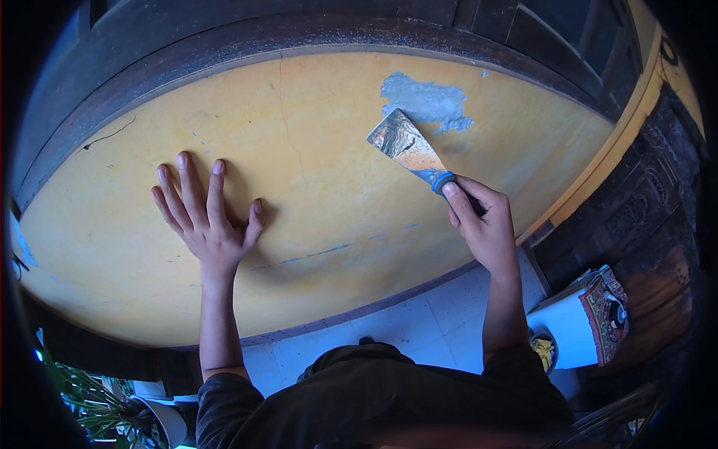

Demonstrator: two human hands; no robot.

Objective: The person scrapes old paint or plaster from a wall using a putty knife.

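Observation:
A yellow painted wall (329, 187) spreads in front of me, with a rough grey bare patch (426, 101) at its upper right. My left hand (206, 213) rests on the wall at the left, fingers spread, holding nothing. In my right hand (482, 217) is a putty knife (410, 150), gripped by its dark handle with a blue collar. Its wide metal blade, smeared with whitish residue, points up and left. The blade's corner overlaps the lower left edge of the grey patch; whether it touches the wall I cannot tell.
Dark wooden panelling (336, 34) runs above the wall. Thin cracks (112, 133) mark the paint. At the right are a carved dark wood piece (636, 202), a white box-like stand (568, 329) and a bin with yellow contents (544, 350). A potted plant (105, 404) stands lower left, beyond the tiled floor (419, 322).

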